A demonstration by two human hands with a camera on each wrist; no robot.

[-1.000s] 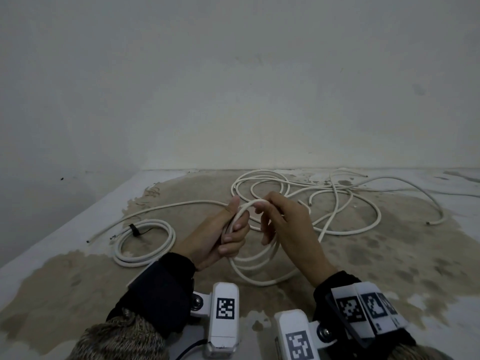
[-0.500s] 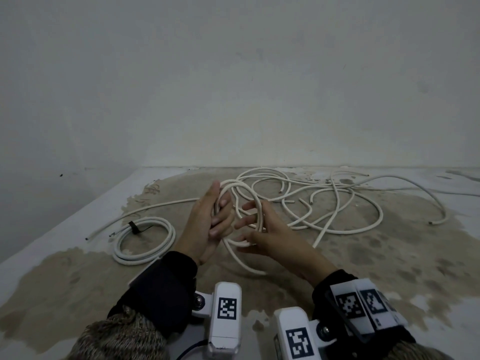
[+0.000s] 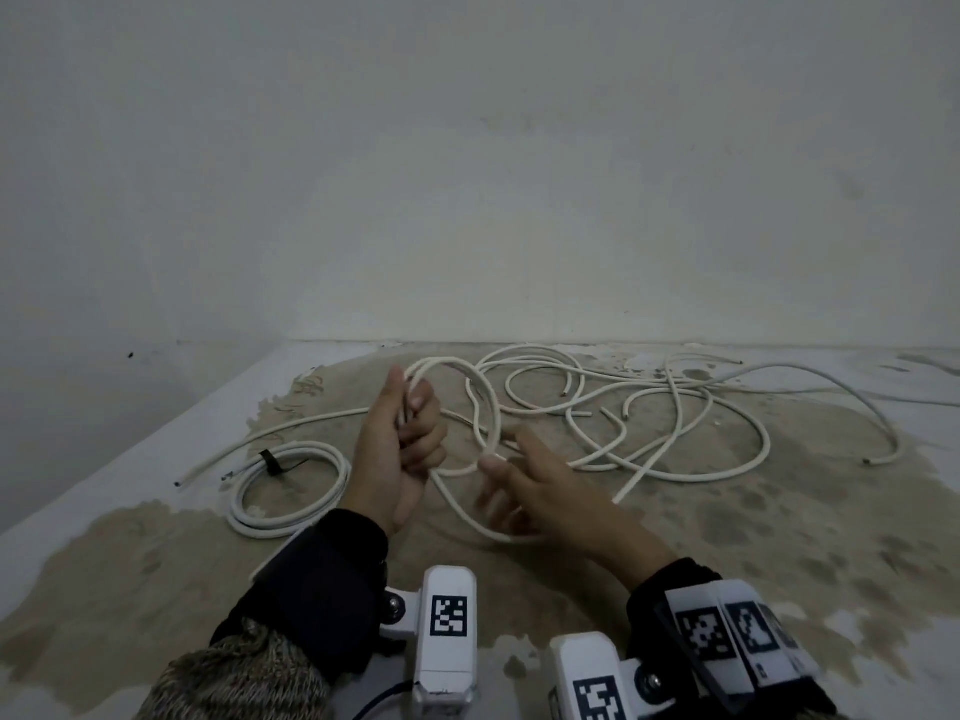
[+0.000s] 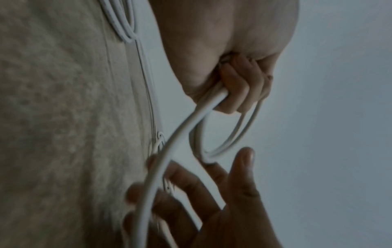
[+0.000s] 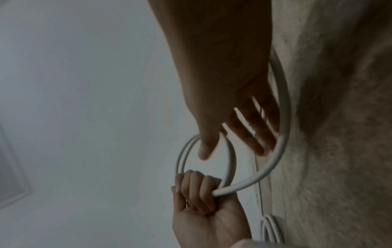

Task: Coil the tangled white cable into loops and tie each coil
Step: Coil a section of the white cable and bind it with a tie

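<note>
My left hand [image 3: 411, 410] is raised above the floor, fingers curled tight round a small coil of white cable [image 3: 480, 407]. The left wrist view shows the same grip [image 4: 239, 87], with one thick strand [image 4: 186, 127] running down out of the fist. My right hand [image 3: 501, 459] hovers just right of the coil with fingers spread and straight, holding nothing. A strand [image 5: 283, 134] curves past its fingertips [image 5: 258, 144]. The tangled remainder of the cable [image 3: 675, 407] sprawls on the floor beyond both hands.
A finished coil [image 3: 291, 491] bound with a black tie [image 3: 267, 459] lies on the floor at the left, and its edge shows as the coil [image 5: 271, 231] in the right wrist view. The stained floor [image 3: 779, 537] ends at a plain wall [image 3: 519, 200] close behind the tangle.
My right hand has let go of the loop and dropped back with fingers spread. My left hand has closed into a fist round the coil.
</note>
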